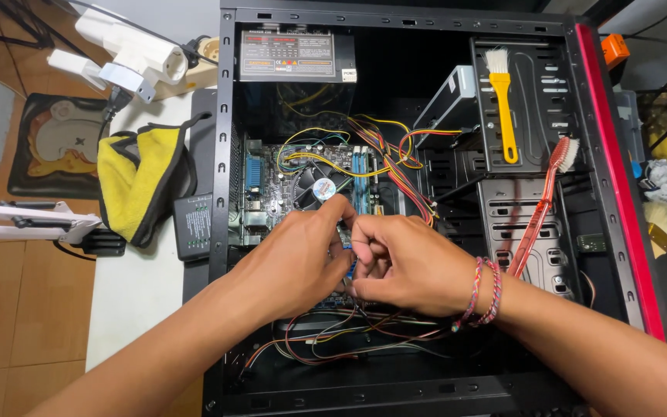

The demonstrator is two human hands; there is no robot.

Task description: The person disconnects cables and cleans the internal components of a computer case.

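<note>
While both hands, left (291,259) and right (407,262), pinch thin wires (349,340) together over the motherboard (272,189), a yellow brush (503,108) rests at two o'clock.

1. Both forearms enter from the bottom edge and converge at centre frame, bare to the elbow.
2. Left hand (291,259) — back of the hand to the camera, knuckles up, wrist nearly straight, fingers curled forward and down, index fingertip pushed furthest ahead.
3. Right hand (411,262) — loosely fisted, thumb on top, fingers folded in toward the palm as if pinching; whatever sits between them is hidden.
4. The two hands meet fingertip to fingertip, touching or almost so.
5. Right wrist carries two braided bands (484,293), red and blue, side by side.
</note>
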